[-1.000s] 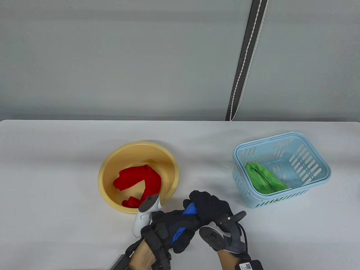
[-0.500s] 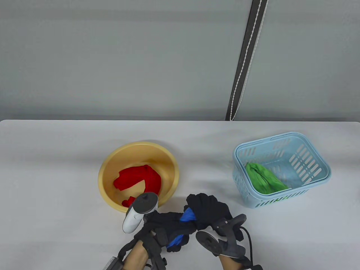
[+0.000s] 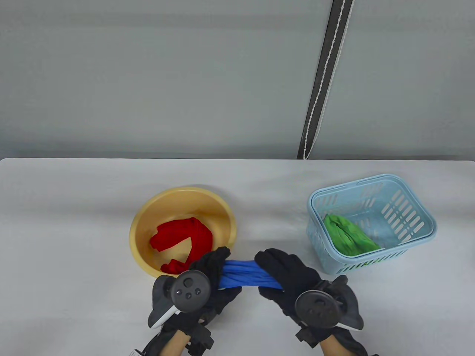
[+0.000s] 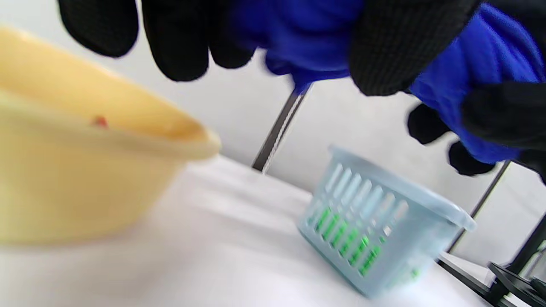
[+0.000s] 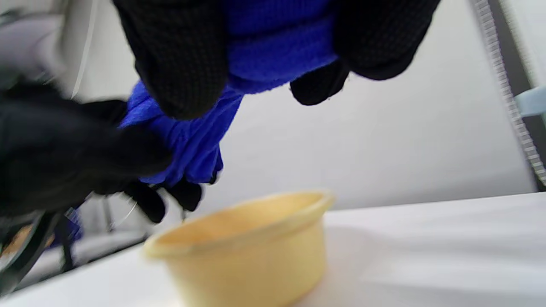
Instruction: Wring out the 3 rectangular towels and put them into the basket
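A twisted blue towel (image 3: 246, 276) stretches level between both gloved hands, above the table in front of the bowl. My left hand (image 3: 212, 271) grips its left end, fingers curled round the cloth (image 4: 307, 38). My right hand (image 3: 282, 274) grips the right end (image 5: 277, 47). A red towel (image 3: 185, 237) lies crumpled in the yellow bowl (image 3: 143, 222). A green towel (image 3: 349, 235) lies in the light blue basket (image 3: 415, 243) at the right.
The bowl (image 5: 243, 251) stands just left of the hands, and the basket (image 4: 384, 238) to the right of them. A dark strap with white stitching (image 3: 323, 78) hangs on the grey wall behind the table. White table surface (image 3: 74, 278) lies on both sides.
The hands have pulled apart and turned palm down, drawing the bunched blue towel out into a level twisted rope. Both trackers now face up.
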Demonstrator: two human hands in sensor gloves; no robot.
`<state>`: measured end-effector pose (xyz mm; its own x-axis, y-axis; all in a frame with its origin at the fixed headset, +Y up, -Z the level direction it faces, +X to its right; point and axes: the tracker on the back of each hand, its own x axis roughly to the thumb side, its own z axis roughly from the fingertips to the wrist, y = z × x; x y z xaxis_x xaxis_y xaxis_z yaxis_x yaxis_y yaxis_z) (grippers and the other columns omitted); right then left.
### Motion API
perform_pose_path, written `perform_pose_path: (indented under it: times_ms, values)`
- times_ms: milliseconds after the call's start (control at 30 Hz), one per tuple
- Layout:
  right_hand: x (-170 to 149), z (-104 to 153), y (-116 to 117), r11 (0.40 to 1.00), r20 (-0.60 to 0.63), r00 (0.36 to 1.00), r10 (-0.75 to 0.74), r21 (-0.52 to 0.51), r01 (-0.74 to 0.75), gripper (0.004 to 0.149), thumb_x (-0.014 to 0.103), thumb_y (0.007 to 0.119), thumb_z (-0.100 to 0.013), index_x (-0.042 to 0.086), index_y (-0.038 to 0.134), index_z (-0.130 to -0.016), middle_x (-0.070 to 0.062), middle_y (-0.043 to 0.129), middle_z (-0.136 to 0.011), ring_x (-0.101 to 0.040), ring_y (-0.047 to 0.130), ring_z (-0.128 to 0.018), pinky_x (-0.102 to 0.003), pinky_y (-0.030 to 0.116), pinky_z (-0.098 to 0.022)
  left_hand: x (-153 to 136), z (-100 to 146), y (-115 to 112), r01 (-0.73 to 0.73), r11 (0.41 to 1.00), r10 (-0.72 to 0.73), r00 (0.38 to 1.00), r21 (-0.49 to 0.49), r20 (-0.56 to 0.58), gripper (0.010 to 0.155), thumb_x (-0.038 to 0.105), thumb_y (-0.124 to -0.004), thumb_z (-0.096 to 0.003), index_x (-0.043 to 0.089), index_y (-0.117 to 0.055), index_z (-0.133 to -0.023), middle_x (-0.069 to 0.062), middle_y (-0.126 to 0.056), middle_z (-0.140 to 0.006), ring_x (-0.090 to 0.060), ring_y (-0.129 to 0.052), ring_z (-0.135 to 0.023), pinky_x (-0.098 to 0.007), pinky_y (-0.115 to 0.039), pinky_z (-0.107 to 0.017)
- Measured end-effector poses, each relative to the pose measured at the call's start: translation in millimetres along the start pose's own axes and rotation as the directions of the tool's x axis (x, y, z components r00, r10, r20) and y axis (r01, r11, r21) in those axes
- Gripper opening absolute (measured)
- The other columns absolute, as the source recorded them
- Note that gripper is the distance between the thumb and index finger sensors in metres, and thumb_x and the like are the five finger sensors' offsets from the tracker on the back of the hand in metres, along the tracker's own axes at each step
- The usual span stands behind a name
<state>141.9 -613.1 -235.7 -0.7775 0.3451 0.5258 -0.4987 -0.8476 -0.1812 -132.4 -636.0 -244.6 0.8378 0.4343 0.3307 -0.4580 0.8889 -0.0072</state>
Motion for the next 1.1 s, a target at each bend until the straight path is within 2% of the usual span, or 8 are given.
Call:
perform_pose_path:
  times_ms: [133, 267, 367, 433, 500, 700, 933, 1100]
  values:
    - [-52, -10, -42, 0.992, -0.258, 0.966, 0.015, -0.118, -0.047, 0.075, 0.04, 0.092, -0.048, 0.024, 0.057, -0.112, -0.014, 0.073, -0.108, -0.039, 0.092, -0.083, -0.056, 0.08, -0.054, -13, -11, 36, 0.084, 0.994, -0.081, 0.995, 0.07, -0.053, 0.086, 0.06, -0.082, -0.0515, 0.02, -0.042, -0.117, -0.017, -0.063, -0.118, -0.05, -0.077, -0.097, -0.067, -0.071, -0.065]
    - [-96, -13, -63, 0.973, -0.449, 0.891, 0.066, -0.171, -0.158, 0.075, 0.043, 0.091, -0.048, 0.024, 0.058, -0.112, -0.012, 0.075, -0.108, -0.04, 0.088, -0.087, -0.063, 0.072, -0.06, -32, -23, 61, 0.15, 0.989, -0.146, 0.979, 0.017, -0.141, 0.083, 0.059, -0.081, -0.0523, 0.021, -0.044, -0.116, -0.017, -0.06, -0.12, -0.05, -0.073, -0.1, -0.068, -0.068, -0.067]
    - [-128, -13, -66, 0.971, -0.566, 0.818, 0.104, -0.122, -0.208, 0.077, 0.044, 0.091, -0.048, 0.021, 0.056, -0.113, -0.016, 0.073, -0.109, -0.046, 0.081, -0.094, -0.069, 0.065, -0.064, -44, -31, 71, 0.167, 0.985, -0.173, 0.964, -0.047, -0.204, 0.082, 0.056, -0.081, -0.0527, 0.021, -0.044, -0.116, -0.016, -0.059, -0.12, -0.05, -0.072, -0.1, -0.069, -0.067, -0.067]
    - [-139, -12, -64, 0.974, -0.586, 0.798, 0.139, -0.064, -0.217, 0.081, 0.047, 0.087, -0.049, 0.019, 0.051, -0.116, -0.019, 0.068, -0.113, -0.051, 0.072, -0.1, -0.072, 0.06, -0.066, -48, -36, 73, 0.177, 0.981, -0.191, 0.954, -0.08, -0.229, 0.081, 0.055, -0.082, -0.0527, 0.021, -0.045, -0.116, -0.016, -0.058, -0.121, -0.05, -0.071, -0.101, -0.069, -0.066, -0.068]
    - [-146, -13, -59, 0.986, -0.553, 0.82, 0.144, 0.012, -0.164, 0.085, 0.049, 0.084, -0.051, 0.019, 0.042, -0.118, -0.022, 0.056, -0.119, -0.055, 0.057, -0.107, -0.077, 0.05, -0.069, -50, -40, 72, 0.179, 0.979, -0.2, 0.947, -0.102, -0.253, 0.08, 0.054, -0.082, -0.0528, 0.021, -0.046, -0.116, -0.017, -0.059, -0.121, -0.05, -0.071, -0.101, -0.069, -0.066, -0.067]
    - [-122, -8, -47, 0.984, -0.46, 0.871, 0.173, 0.036, -0.176, 0.089, 0.051, 0.082, -0.053, 0.02, 0.033, -0.119, -0.024, 0.043, -0.122, -0.057, 0.045, -0.11, -0.078, 0.043, -0.07, -48, -57, 60, 0.182, 0.966, -0.226, 0.939, -0.183, -0.26, 0.077, 0.054, -0.083, -0.0521, 0.02, -0.052, -0.114, -0.018, -0.064, -0.118, -0.05, -0.074, -0.099, -0.069, -0.067, -0.067]
    - [-53, -4, -26, 0.986, -0.299, 0.94, 0.164, 0.015, -0.167, 0.091, 0.052, 0.081, -0.054, 0.022, 0.027, -0.12, -0.025, 0.038, -0.123, -0.057, 0.04, -0.111, -0.078, 0.041, -0.07, -61, -93, 31, 0.14, 0.935, -0.25, 0.912, -0.326, -0.324, 0.073, 0.057, -0.082, -0.0521, 0.016, -0.064, -0.11, -0.017, -0.078, -0.111, -0.047, -0.086, -0.092, -0.065, -0.074, -0.064]
    - [-7, 0, 6, 0.977, -0.204, 0.955, 0.214, 0.051, -0.208, 0.094, 0.055, 0.081, -0.053, 0.025, 0.02, -0.119, -0.024, 0.029, -0.124, -0.057, 0.031, -0.112, -0.079, 0.036, -0.071, -87, -122, -2, 0.046, 0.868, -0.284, 0.863, -0.495, -0.417, 0.079, 0.062, -0.081, -0.0516, 0.013, -0.063, -0.111, -0.018, -0.081, -0.109, -0.047, -0.088, -0.09, -0.064, -0.076, -0.063]
